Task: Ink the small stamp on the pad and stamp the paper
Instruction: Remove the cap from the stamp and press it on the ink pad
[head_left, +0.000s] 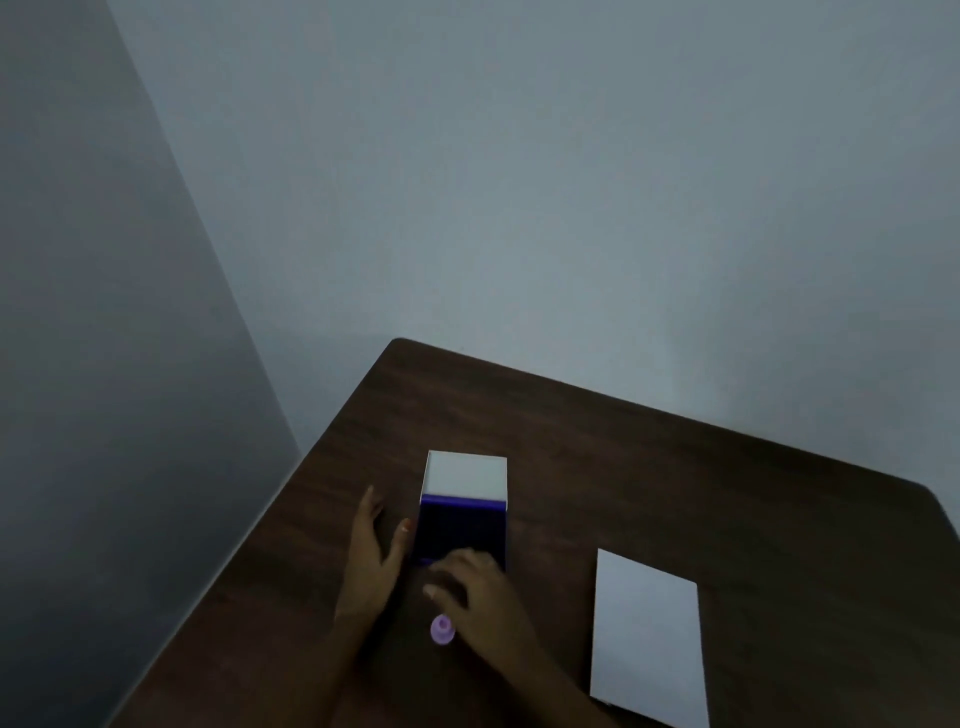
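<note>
Dark wood-grain table (649, 467) with a dull sheen; matt white paper (649, 639); smooth purple plastic ink pad (462, 530) with a plain white lid (465, 473); small glossy pink plastic stamp (441, 630)

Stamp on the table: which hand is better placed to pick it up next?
Probably the right hand: it hovers empty just beyond the small pink stamp, at the ink pad's near edge. The left hand rests open beside the pad, apparently steadying it.
</note>
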